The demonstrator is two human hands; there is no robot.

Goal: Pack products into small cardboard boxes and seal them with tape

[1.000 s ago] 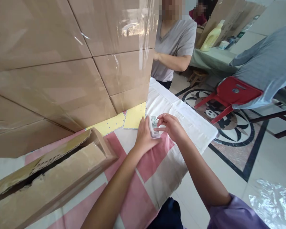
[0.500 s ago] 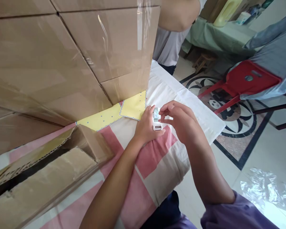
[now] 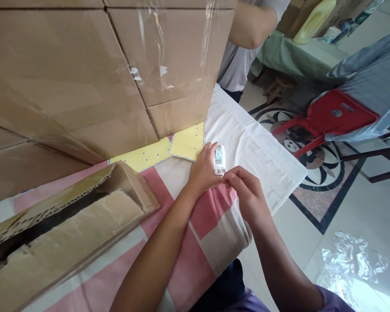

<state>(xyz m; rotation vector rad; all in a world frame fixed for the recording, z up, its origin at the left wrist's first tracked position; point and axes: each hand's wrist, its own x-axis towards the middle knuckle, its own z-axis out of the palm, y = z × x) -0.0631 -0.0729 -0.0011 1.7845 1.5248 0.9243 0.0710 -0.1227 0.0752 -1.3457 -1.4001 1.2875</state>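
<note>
The left hand [image 3: 204, 168] is gripping a white, oblong plastic device [image 3: 219, 160]. By its near end, the right hand [image 3: 248, 193] is pinching, its hold unclear.

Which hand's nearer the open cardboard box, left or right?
Left. The left hand is right of the open box, not touching it, holding a small white device; the right hand is farther right.

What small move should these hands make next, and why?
Probably draw the right hand gently outward while the left hand steadies the small white device: the left wraps its side and the right looks pinched beside its near corner. What it holds, if anything, is too small to tell.
</note>
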